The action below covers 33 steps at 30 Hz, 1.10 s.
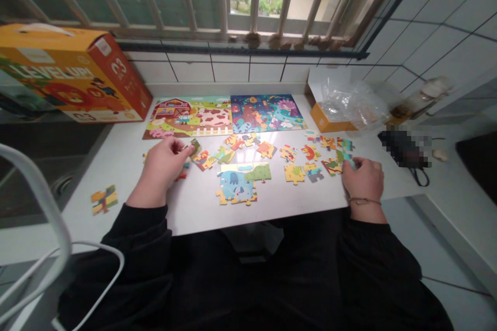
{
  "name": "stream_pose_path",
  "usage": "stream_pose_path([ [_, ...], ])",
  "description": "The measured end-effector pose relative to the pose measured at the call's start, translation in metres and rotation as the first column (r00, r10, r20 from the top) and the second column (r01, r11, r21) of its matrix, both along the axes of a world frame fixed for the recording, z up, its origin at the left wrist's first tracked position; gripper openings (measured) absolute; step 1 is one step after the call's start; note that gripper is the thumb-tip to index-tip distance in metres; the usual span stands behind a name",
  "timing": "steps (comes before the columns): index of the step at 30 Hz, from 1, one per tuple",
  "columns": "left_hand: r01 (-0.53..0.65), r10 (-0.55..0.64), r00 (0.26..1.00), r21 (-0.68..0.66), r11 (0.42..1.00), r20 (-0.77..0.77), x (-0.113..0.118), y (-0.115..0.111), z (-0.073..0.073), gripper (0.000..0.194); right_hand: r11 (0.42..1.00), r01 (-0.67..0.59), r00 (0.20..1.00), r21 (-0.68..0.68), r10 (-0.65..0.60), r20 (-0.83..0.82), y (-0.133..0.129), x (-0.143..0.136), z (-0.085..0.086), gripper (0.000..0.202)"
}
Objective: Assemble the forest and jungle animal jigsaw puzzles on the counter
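Note:
My left hand (165,168) pinches a green puzzle piece (194,148) at the left of the loose pieces. My right hand (363,178) is at the right end of the pieces, its fingertips on a green and light blue piece (343,157); whether it grips it is unclear. Between the hands lies a joined section with a blue elephant (236,185), with a green strip at its upper right. Loose pieces, such as a yellow one (294,174) and an orange one (266,149), are scattered behind and beside it.
Two assembled puzzles, a farm scene (213,116) and a dark blue one (267,113), lie at the back. An orange box (120,75) stands back left, an open box with plastic (336,123) back right. Joined pieces (104,199) lie far left, near a white cable (58,217).

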<state>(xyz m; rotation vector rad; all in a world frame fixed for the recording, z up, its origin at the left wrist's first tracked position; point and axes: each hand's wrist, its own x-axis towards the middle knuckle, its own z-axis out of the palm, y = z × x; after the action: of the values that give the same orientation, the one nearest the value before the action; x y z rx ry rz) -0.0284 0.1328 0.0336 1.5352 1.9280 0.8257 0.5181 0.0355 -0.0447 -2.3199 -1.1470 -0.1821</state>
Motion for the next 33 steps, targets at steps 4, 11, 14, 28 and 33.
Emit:
stream_pose_path([
  [4,0.030,-0.036,0.924,0.023,0.999,0.379,0.032,-0.020,0.002,0.032,0.994,0.004,1.000,0.105,-0.004,0.004,-0.002,-0.002,0.003,0.042],
  [11,0.237,0.145,0.349,-0.237,0.942,0.926,0.111,-0.094,-0.011,0.030,0.905,-0.260,0.965,0.337,0.230,0.126,-0.026,-0.069,0.037,0.033],
  [14,0.334,0.172,0.177,-0.223,0.916,0.969,0.142,-0.125,-0.018,0.037,0.863,-0.385,0.870,0.326,0.458,-0.185,-0.047,-0.131,0.055,0.034],
  [28,0.250,0.174,0.158,-0.210,0.945,0.972,0.177,-0.167,-0.024,0.046,0.779,-0.430,0.206,0.457,0.578,-0.790,-0.078,-0.205,0.057,0.040],
  [33,0.363,0.036,0.354,-0.173,0.915,0.935,0.165,-0.166,-0.029,0.042,0.787,-0.428,0.193,0.444,0.560,-0.806,-0.079,-0.204,0.054,0.042],
])
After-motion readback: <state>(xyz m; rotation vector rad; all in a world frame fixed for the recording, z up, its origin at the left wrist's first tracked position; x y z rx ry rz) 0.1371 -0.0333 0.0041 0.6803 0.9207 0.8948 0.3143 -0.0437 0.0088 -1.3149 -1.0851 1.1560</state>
